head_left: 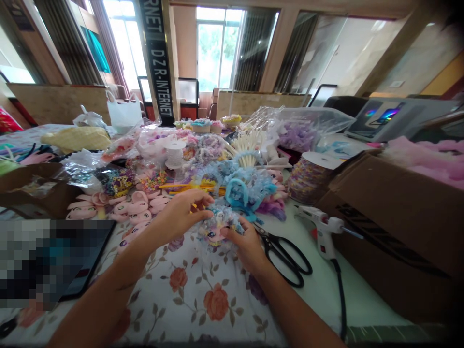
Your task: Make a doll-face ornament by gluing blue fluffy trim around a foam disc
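Observation:
A small doll head (214, 234) with a printed face and fluffy pale-blue trim around it is held low over the floral tablecloth. My right hand (252, 245) grips its right side, the thumb pressed on the front near the face. Over its upper left edge is my left hand (194, 207), fingers loosely bent and a gap between thumb and forefinger. The left thumb tip is beside or touching the blue trim; which one I cannot tell. Just behind lies a bundle of fluffy blue trim (242, 186). Black-handled scissors (288, 256) rest right of my right hand.
A white glue gun (324, 229) with a black cord stands beside a cardboard box (391, 232). Several pink doll faces (136, 208) lie left, near a partly blurred tablet (89, 261). Behind are a spool of multicoloured trim (311, 176), a white spool (175, 152) and bagged materials.

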{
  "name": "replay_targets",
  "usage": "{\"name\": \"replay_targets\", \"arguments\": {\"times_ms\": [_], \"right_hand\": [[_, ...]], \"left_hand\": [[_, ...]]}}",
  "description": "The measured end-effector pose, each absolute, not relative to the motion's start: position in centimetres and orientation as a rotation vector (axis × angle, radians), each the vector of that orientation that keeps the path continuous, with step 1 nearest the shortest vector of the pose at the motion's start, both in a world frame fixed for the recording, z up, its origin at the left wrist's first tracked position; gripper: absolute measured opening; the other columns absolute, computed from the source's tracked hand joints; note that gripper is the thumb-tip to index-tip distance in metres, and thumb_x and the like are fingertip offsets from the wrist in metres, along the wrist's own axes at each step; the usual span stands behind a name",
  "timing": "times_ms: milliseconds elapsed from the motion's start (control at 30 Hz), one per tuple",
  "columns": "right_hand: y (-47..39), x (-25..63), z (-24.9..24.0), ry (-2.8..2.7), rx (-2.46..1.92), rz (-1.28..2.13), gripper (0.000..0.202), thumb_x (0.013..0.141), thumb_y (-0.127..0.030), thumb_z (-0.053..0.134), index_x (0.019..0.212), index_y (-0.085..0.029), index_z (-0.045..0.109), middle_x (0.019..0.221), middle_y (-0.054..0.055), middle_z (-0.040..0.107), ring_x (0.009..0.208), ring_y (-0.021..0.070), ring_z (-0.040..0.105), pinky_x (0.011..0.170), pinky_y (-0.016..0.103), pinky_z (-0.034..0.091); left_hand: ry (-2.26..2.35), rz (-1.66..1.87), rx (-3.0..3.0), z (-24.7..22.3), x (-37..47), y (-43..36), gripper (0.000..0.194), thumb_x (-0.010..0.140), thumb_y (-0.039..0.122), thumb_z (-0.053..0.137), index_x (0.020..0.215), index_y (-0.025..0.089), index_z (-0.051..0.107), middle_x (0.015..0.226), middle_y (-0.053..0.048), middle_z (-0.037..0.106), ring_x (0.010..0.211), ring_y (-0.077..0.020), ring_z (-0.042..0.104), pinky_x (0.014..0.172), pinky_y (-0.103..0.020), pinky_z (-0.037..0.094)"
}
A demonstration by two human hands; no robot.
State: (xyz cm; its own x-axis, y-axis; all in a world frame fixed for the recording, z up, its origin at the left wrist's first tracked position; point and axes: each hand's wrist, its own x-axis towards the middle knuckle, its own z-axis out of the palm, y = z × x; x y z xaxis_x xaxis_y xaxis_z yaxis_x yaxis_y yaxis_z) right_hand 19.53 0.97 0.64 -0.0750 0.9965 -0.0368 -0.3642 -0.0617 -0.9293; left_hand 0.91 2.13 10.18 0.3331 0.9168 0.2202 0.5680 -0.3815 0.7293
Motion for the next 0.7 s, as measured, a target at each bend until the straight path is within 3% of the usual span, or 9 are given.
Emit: {"name": "replay_targets", "arguments": {"times_ms": [67, 167, 267, 700], "right_hand": [[1.1, 19.6, 0.4, -0.966, -0.933, 1.42, 0.041, 0.055, -0.031, 0.087, 0.092, -0.022, 0.072, 0.084, 0.001, 0.072, 0.076, 0.0198, 0.064, 0.073, 0.031, 0.05], [1.2, 19.8, 0.1, -0.991, -0.939, 1.382, 0.041, 0.057, -0.03, 0.086, 0.094, -0.023, 0.072, 0.085, 0.0, 0.073, 0.078, 0.0198, 0.065, 0.075, 0.031, 0.05], [1.2, 19.8, 0.2, -1.006, -0.951, 1.362, 0.039, 0.057, -0.03, 0.085, 0.093, -0.023, 0.072, 0.083, 0.0, 0.072, 0.077, 0.0194, 0.064, 0.075, 0.031, 0.049], [0.7, 19.3, 0.9, -0.873, -0.913, 1.475, 0.042, 0.055, -0.028, 0.086, 0.094, -0.022, 0.071, 0.084, 0.002, 0.074, 0.076, 0.0211, 0.066, 0.075, 0.034, 0.05]], "left_hand": [[1.32, 0.925, 2.071, 10.6, 0.5, 2.0, 0.025, 0.079, 0.032, 0.062, 0.1, 0.02, 0.065, 0.098, -0.004, 0.067, 0.083, -0.0164, 0.061, 0.07, -0.026, 0.047], [1.35, 1.004, 2.044, 11.0, 0.1, 1.8, 0.018, 0.081, 0.032, 0.06, 0.092, 0.019, 0.065, 0.089, -0.003, 0.067, 0.077, -0.0154, 0.06, 0.067, -0.025, 0.047], [1.345, 0.951, 2.063, 10.9, 0.3, 1.7, 0.016, 0.082, 0.033, 0.059, 0.083, 0.019, 0.066, 0.083, -0.002, 0.068, 0.074, -0.0151, 0.06, 0.065, -0.025, 0.045], [1.379, 0.825, 2.1, 10.2, 1.5, 1.9, 0.011, 0.08, 0.028, 0.061, 0.079, 0.018, 0.065, 0.074, 0.0, 0.068, 0.069, -0.0144, 0.058, 0.064, -0.024, 0.042]]}}
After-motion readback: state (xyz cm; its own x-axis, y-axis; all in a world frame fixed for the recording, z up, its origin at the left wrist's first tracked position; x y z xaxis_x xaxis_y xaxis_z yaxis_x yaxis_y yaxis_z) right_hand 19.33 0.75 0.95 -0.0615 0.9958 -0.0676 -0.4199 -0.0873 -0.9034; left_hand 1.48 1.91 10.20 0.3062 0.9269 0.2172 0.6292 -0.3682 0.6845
